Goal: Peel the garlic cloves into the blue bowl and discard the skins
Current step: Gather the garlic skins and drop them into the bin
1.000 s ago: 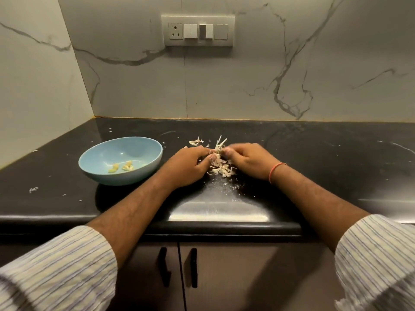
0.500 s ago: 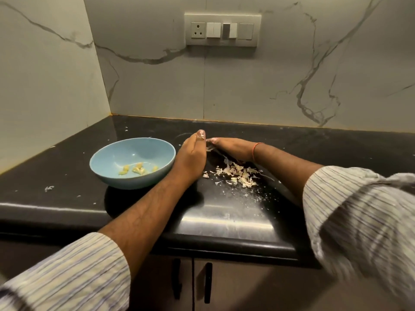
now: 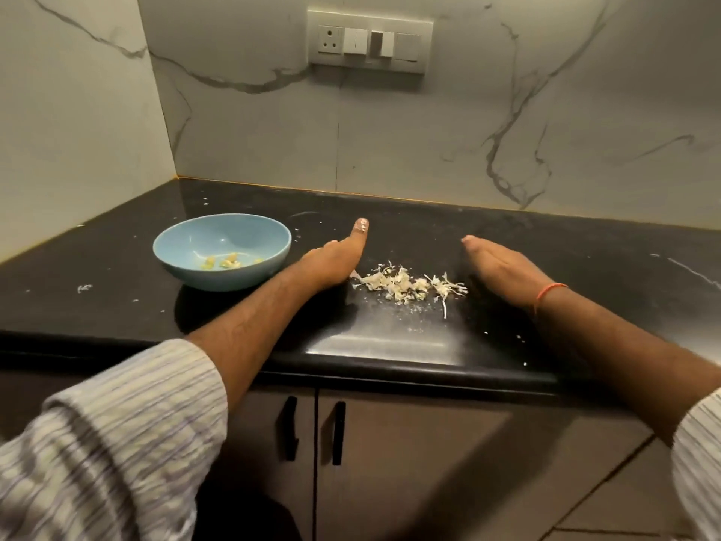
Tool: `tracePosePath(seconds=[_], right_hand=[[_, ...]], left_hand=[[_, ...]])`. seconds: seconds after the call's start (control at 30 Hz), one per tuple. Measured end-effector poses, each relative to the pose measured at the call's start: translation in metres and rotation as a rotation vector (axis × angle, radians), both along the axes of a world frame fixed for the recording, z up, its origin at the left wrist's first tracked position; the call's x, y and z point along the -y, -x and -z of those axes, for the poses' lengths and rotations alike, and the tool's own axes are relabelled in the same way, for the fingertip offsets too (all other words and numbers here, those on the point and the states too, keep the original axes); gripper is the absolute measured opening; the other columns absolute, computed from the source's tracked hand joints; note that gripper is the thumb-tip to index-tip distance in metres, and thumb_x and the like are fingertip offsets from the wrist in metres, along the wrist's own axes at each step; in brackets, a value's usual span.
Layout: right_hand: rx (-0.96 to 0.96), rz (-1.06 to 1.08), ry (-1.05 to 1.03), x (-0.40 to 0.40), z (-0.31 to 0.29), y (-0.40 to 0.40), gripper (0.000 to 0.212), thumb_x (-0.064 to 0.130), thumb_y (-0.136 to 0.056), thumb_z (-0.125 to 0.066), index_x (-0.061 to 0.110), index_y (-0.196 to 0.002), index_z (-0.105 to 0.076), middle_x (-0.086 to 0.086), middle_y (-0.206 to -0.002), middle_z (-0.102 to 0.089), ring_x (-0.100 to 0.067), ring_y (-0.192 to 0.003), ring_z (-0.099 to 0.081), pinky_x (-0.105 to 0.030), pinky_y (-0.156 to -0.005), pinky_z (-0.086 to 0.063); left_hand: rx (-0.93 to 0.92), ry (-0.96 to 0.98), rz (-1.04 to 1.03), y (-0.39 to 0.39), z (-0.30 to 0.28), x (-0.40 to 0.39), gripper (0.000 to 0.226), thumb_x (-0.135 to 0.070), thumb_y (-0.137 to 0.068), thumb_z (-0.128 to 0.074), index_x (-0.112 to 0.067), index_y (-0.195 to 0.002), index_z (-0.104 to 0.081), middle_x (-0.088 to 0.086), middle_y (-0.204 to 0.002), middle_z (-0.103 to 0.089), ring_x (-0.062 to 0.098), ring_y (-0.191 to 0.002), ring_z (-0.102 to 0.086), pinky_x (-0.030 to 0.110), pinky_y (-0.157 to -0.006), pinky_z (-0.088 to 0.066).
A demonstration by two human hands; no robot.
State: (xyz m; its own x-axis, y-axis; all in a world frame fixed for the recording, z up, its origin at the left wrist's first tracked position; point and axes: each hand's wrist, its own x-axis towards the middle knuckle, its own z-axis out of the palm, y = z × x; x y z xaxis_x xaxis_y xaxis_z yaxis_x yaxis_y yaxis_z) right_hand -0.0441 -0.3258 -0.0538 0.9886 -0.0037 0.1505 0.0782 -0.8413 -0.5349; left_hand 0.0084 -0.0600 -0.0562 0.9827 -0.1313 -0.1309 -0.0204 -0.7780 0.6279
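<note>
black polished stone countertop (image 3: 585, 267) carries a scattered pile of pale papery garlic skins (image 3: 409, 285) near its front edge, flanked by two bare hands set on edge with fingers straight and together, holding nothing. left hand (image 3: 335, 263) stands at the pile's 9 o'clock, its heel just beside the nearest scraps; right hand (image 3: 503, 267), with a thin orange thread wristband (image 3: 548, 292), stands at the pile's 3 o'clock, a little apart from it. round light blue bowl (image 3: 187, 236) sits at 9 o'clock of the left hand, close by the forearm, with a few yellowish peeled garlic cloves (image 3: 226, 262) on its bottom. white wall switch plate (image 3: 370, 41) is mounted on the grey-veined marble backsplash (image 3: 468, 130) at 12 o'clock. striped shirt sleeves (image 3: 117, 443) are pushed up both forearms.
</note>
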Motion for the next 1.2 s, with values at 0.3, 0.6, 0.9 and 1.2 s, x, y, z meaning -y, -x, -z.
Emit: tracePosePath(seconds=[0.3,0.6,0.9,1.2], right_hand=[[-0.109,-0.144,0.068,-0.067,0.012,0.003,0.065,0.055,-0.112,-0.021,0.016,-0.162,-0.035,-0.003,-0.170,-0.033,-0.020,-0.157,-0.029,-0.036,-0.129,-0.017],[0.104,-0.348,0.234,-0.138,0.023,-0.022,0.055,0.058,-0.098,-0.061,0.027,-0.142,-0.059,0.001,-0.143,-0.060,-0.019,-0.129,-0.058,-0.035,-0.111,-0.046],[0.185,-0.500,0.302,-0.091,0.015,-0.022,0.037,0.052,-0.101,-0.059,0.024,-0.123,-0.070,0.006,-0.128,-0.063,-0.016,-0.115,-0.061,-0.037,-0.104,-0.050],[0.292,-0.477,0.395,-0.066,0.023,-0.043,0.038,0.054,-0.100,-0.061,0.020,-0.116,-0.069,-0.001,-0.115,-0.064,-0.020,-0.097,-0.060,-0.033,-0.084,-0.047]], left_hand=[[-0.103,0.666,0.243,0.029,0.001,0.015,0.101,-0.089,-0.091,-0.009,-0.026,-0.170,-0.006,0.000,-0.177,-0.002,0.018,-0.164,0.002,0.046,-0.133,0.005],[-0.021,1.164,-0.029,0.031,0.015,-0.022,0.085,-0.074,-0.103,-0.005,-0.023,-0.169,-0.016,-0.003,-0.177,-0.010,0.016,-0.164,-0.001,0.043,-0.130,-0.001],[0.067,1.098,-0.016,0.028,0.020,-0.020,0.073,-0.061,-0.111,-0.008,-0.017,-0.166,-0.029,-0.001,-0.176,-0.021,0.014,-0.164,-0.007,0.041,-0.130,0.002],[0.096,1.081,-0.031,0.029,0.021,-0.017,0.071,-0.060,-0.111,-0.009,-0.019,-0.161,-0.039,-0.003,-0.173,-0.029,0.013,-0.163,-0.014,0.044,-0.131,0.002]])
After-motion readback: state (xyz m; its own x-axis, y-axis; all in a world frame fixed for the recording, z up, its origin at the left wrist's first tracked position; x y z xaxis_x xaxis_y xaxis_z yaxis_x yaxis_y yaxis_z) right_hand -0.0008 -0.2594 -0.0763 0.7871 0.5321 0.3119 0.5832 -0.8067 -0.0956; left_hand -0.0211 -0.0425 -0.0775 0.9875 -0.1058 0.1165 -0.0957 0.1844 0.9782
